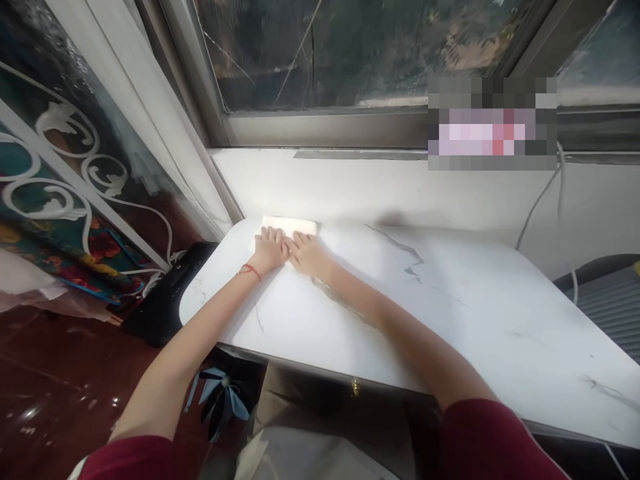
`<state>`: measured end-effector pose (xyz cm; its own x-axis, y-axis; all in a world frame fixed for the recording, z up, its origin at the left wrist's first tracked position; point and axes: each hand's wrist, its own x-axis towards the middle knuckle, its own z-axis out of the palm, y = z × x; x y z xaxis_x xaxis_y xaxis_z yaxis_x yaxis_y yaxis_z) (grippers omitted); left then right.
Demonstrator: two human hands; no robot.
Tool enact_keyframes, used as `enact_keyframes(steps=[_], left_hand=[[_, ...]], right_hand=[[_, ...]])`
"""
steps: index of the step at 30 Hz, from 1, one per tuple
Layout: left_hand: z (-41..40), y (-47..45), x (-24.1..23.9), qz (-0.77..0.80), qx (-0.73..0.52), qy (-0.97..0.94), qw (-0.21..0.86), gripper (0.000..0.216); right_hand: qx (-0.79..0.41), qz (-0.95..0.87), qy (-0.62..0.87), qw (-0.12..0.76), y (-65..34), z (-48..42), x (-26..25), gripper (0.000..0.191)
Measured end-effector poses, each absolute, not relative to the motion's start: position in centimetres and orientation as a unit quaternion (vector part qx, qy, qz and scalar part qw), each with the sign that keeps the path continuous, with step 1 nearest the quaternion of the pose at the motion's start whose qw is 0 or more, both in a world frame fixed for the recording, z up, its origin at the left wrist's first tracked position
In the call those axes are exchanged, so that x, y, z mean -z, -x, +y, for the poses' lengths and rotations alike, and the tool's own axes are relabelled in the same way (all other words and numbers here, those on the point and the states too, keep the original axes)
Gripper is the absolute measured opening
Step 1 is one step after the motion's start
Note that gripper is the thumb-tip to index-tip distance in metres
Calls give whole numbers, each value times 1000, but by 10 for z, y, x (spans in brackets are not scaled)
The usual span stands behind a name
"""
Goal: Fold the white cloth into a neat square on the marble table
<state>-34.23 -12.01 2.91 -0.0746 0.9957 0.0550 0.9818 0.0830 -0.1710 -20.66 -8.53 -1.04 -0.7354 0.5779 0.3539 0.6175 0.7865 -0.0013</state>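
Observation:
A folded pale cream cloth (289, 225) lies on the white marble-patterned tabletop (400, 313), near its far left edge by the wall. My left hand (273, 249) rests on the cloth's left part, palm down, its fingers pointing away and slightly apart. Beside it, my right hand (306, 253) presses on the right part with spread fingers. Both hands touch or nearly touch at the thumbs. What lies under the palms is hidden. A thin red string bracelet (250, 270) circles my left wrist.
A window frame (330, 130) runs above the white wall behind the table. White scrolled metalwork (65, 193) and a black flat object (155, 300) are at left. A pale cable (561, 213) hangs at right, near a grey ridged surface (607, 307).

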Motion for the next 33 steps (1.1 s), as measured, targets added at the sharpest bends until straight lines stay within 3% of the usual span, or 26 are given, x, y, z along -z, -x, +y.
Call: enact_keyframes(steps=[7,14,22,33], left_hand=[[-254,300,-31,-670,-85,719,164,56],[-314,283,-28,-576,-13,803,153,43],[-240,275,-3,-583,-14,804,118,60],[-96,245,-15,-595,-39,799,75,65]], right_hand=[[58,-949,204,235,138,-192,21,51],[48,-950,228,207,92,-276,7,55],[140,-919,327,170,114,-219,12,55],[123,-885,440,94,109,-92,2,55]])
